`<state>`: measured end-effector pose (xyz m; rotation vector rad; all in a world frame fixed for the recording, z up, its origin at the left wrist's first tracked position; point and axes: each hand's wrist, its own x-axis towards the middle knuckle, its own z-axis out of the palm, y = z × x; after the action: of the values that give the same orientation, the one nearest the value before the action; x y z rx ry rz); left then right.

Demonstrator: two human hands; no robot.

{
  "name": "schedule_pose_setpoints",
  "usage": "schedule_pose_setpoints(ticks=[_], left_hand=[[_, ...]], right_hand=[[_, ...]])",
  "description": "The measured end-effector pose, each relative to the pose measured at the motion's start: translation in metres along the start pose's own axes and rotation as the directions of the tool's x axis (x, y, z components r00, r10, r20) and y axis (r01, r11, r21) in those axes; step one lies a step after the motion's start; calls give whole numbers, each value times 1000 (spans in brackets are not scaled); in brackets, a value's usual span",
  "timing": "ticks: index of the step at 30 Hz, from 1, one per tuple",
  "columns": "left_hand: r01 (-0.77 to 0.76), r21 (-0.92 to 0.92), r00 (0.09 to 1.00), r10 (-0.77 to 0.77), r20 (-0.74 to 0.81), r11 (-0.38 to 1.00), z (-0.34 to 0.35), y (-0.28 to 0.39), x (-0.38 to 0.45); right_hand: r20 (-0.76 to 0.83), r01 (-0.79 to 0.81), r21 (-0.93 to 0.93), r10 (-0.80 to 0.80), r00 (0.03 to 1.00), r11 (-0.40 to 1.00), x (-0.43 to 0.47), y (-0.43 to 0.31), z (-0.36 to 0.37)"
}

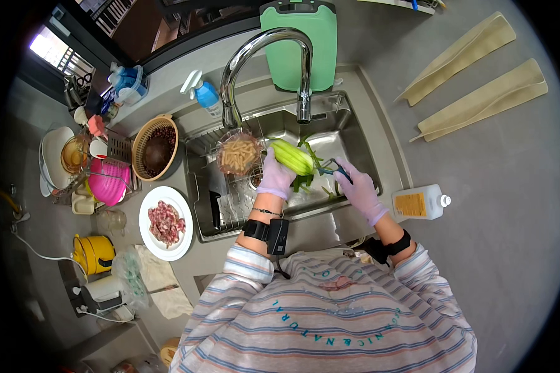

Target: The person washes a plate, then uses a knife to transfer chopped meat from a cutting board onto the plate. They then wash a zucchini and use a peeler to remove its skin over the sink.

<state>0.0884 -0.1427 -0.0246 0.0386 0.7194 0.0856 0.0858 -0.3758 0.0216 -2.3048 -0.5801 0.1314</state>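
Note:
Over the steel sink (360, 154), my left hand (276, 173), in a thin purple glove, grips a mostly peeled green vegetable (293, 156), perhaps a cucumber or gourd. My right hand (360, 190), gloved alike, is shut on a dark-handled peeler (334, 170), its head close to the vegetable's right end. Green peelings (311, 150) lie in the basin beneath and around the vegetable. A clear bowl of pale cut strips (237, 154) sits on the wire rack at the sink's left side, to the left of my left hand.
A chrome faucet (266, 33) arches above the sink. Left of it are a white plate (185, 205) of raw meat, a basket (139, 172) of dark beans and a spray bottle (207, 95). A green cutting board (287, 60) stands behind; a white bottle (429, 201) lies right.

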Motion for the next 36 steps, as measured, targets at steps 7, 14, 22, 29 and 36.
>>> schedule_pose_setpoints(ticks=[7,14,22,29,36], left_hand=[[12,104,1000,-10,-21,994,15,-11,-17],[-33,35,999,33,-15,999,9,5,-1],[-59,24,995,61,-81,998,13,0,2],[-17,161,999,25,-47,987,21,-12,-8],[-64,184,998,64,5,981,1,-18,6]], right_hand=[[-124,209,82,-198,972,975,15,-49,8],[-8,169,-142,-172,985,975,-15,-39,11],[-51,30,-43,-32,998,999,-3,-11,5],[-64,228,-5,-228,972,974,3,-51,-3],[-90,280,-139,-293,952,950,-9,-37,8]])
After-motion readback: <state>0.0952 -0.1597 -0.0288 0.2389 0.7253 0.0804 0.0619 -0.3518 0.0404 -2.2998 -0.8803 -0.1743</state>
